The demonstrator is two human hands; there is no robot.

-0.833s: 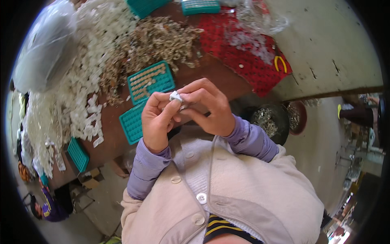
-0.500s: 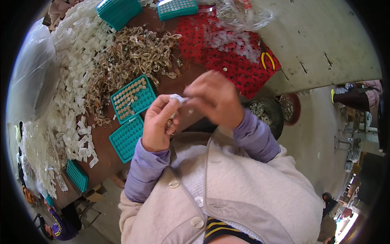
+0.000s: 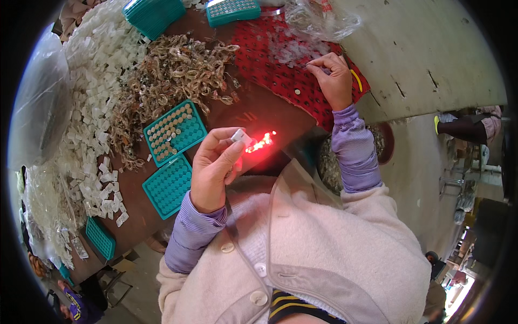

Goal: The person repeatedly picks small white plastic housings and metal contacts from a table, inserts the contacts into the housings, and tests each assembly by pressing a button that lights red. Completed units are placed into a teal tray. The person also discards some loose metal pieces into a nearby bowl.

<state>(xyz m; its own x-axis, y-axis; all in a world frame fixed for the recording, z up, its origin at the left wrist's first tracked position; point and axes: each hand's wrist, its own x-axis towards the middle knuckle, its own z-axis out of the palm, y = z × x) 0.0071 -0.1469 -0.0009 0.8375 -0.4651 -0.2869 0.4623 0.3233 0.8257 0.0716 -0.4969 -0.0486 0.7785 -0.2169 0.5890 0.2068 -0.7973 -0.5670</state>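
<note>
Between thumb and fingers, my left hand [image 3: 213, 167] grips a small white battery box [image 3: 240, 137]. Beside it glows a short string of red lights [image 3: 263, 142], apparently attached to the box. My right hand [image 3: 335, 78] reaches over a red patterned cloth [image 3: 270, 73], close to a heap of small clear plastic pieces [image 3: 294, 46]. Its fingertips are pinched together; what they hold, if anything, is too small to make out. Nearest my left hand lies an open teal tray [image 3: 198, 141], its far half partly filled with round button cells [image 3: 159, 131].
Tangled light strings [image 3: 167, 75] are heaped behind the tray, with many white plastic boxes [image 3: 97, 92] to their left. Yellow-handled pliers [image 3: 356, 81] lie by my right hand, partly hidden. Below my right forearm stands a tub [image 3: 386, 143]. Stacked teal trays [image 3: 154, 16] occupy the far side.
My right hand has moved from beside the left hand to the far right, over the red cloth. Red lights now glow beside the white box, which stays in my left hand.
</note>
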